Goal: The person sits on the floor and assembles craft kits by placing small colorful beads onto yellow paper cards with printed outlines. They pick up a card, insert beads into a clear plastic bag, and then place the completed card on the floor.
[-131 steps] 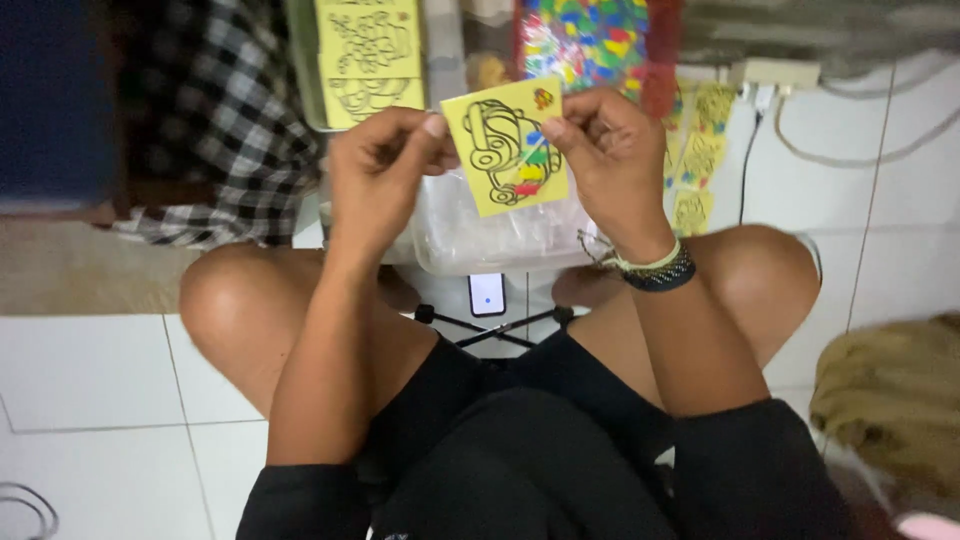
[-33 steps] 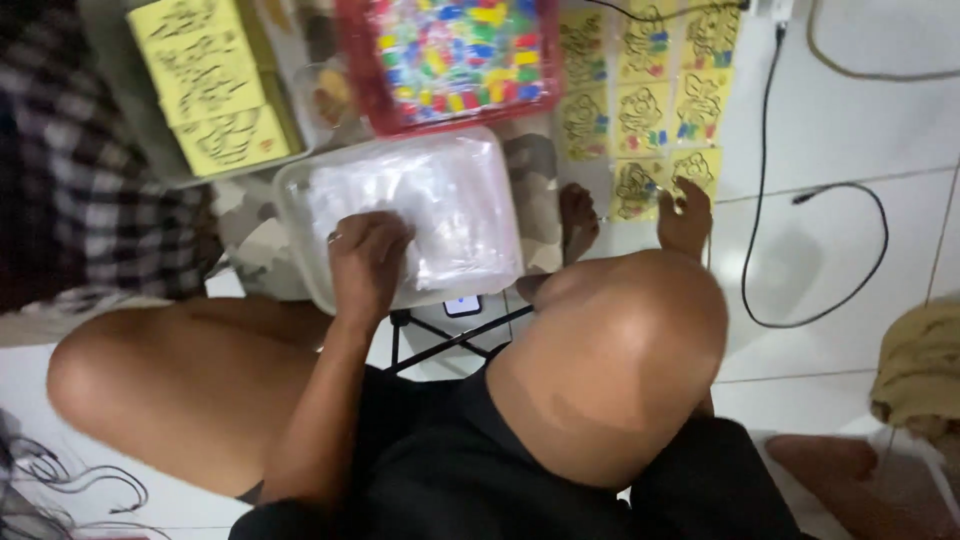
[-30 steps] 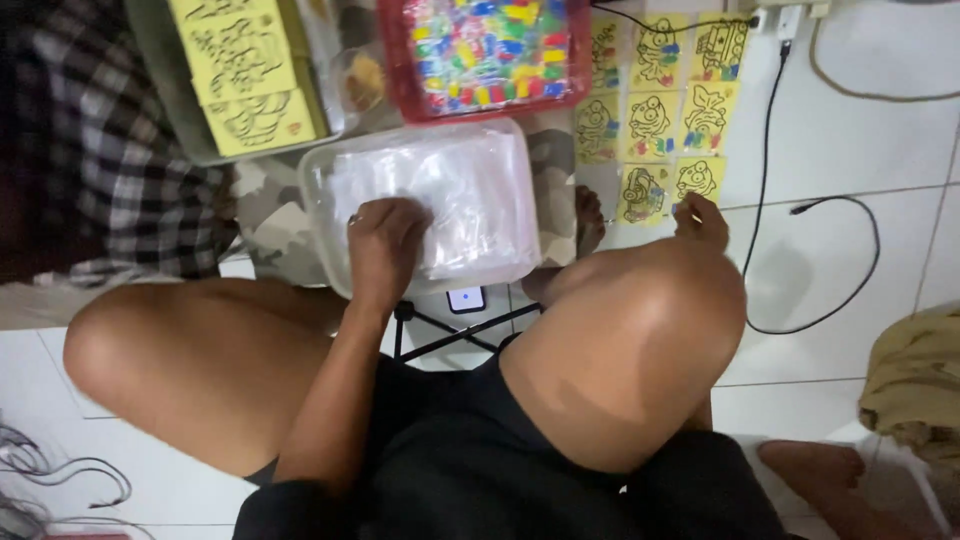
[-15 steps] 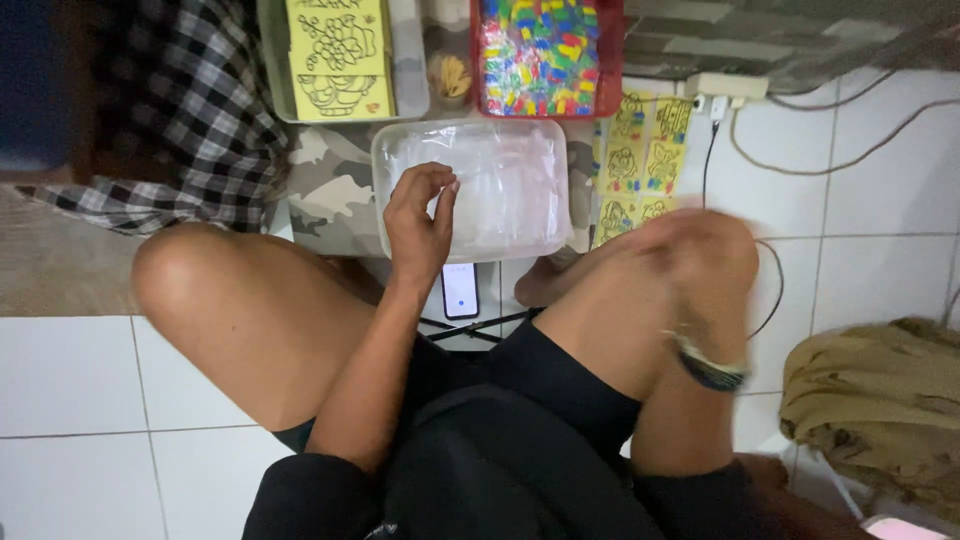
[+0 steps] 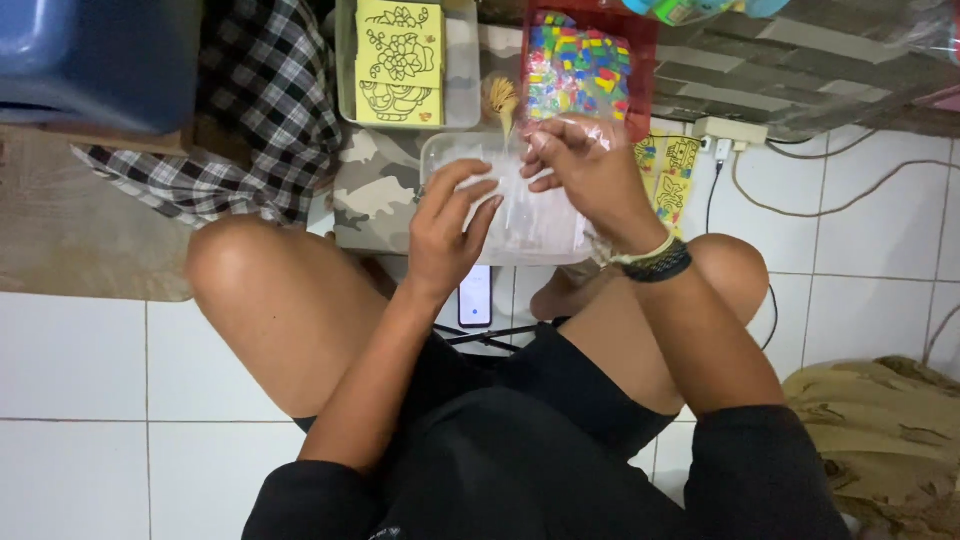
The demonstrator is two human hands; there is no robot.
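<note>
**Both hands at the clear bag stack over a plastic tub**

The left hand [image 5: 445, 235] hangs over the clear plastic tub [image 5: 435, 160], fingers loosely curled and half open, fingertips touching the stack of clear plastic bags [image 5: 535, 215] lying in it. Whether it pinches a bag cannot be told.

The right hand [image 5: 580, 170] is just beside the left, above the far edge of the same stack, thumb and fingers closed on a clear bag [image 5: 560, 130] lifted from it. A beaded wristband [image 5: 650, 262] sits on that wrist.

Beyond the left hand, a grey tray [image 5: 455, 60] carries yellow line-drawing cards [image 5: 400, 62]. Beyond the right hand stands a red tray of small coloured pieces [image 5: 580, 70]. More yellow cards [image 5: 672, 180] lie on the floor just right of the right hand. Below both hands, between the knees, a phone [image 5: 475, 297] lies on the white tiled floor [image 5: 80, 370].
</note>
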